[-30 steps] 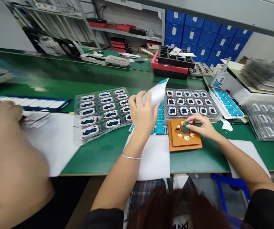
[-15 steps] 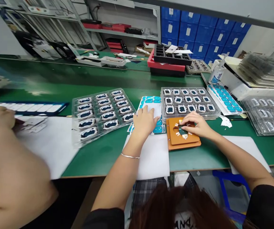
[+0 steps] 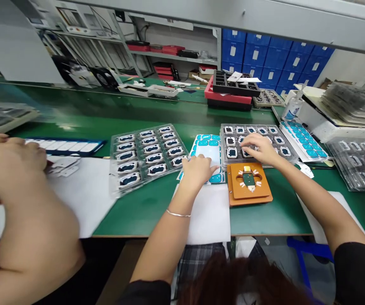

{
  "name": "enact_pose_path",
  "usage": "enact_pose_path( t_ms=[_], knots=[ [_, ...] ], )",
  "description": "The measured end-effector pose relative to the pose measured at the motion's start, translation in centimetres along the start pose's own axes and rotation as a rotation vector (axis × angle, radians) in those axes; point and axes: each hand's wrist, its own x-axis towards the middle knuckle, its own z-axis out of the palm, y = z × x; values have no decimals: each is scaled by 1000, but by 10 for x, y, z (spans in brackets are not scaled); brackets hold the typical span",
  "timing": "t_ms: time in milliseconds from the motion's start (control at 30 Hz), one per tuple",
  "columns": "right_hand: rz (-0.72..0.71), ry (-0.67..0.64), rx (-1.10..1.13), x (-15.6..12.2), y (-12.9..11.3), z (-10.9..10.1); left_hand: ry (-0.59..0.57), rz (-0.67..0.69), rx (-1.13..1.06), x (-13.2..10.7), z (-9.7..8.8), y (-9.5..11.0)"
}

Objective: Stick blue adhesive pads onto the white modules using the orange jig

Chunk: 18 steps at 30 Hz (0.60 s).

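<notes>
White-edged parts [image 3: 231,152], right of centre, look light, best edge-held; right hand [image 3: 259,148] above, left hand [image 3: 198,170] over stickers [image 3: 217,178], can't tell either grip.

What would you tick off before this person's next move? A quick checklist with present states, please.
1. Orange fixture lying on the bench: ok.
2. Dark green piece lying within the fixture's opening: ok; whether fully seated, cannot tell.
3. Right hand off the fixture: ok, it is over the clear tray behind.
4. Tray contents fully visible: not ok, the right hand covers some parts.
5. Left hand gripping anything from the teal sheet: cannot tell, fingertips unclear.
6. Co-worker's hand at far left, apart from the fixture: ok.
</notes>
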Motion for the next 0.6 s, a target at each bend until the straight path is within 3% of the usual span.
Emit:
enact_pose_path(
  t_ms=[133,300,467,600],
  knots=[
    [18,-148,-142,37,18,21,-13,15,-13,3,3,-3],
    [45,-219,-186,52,27,37,-13,55,-41,0,-6,-7],
    [39,-119,-99,54,21,27,51,16,-51,-8,-16,-8],
    [49,14,-18,30,-4,10,-64,89,-43,-10,-12,-12]
  ],
)
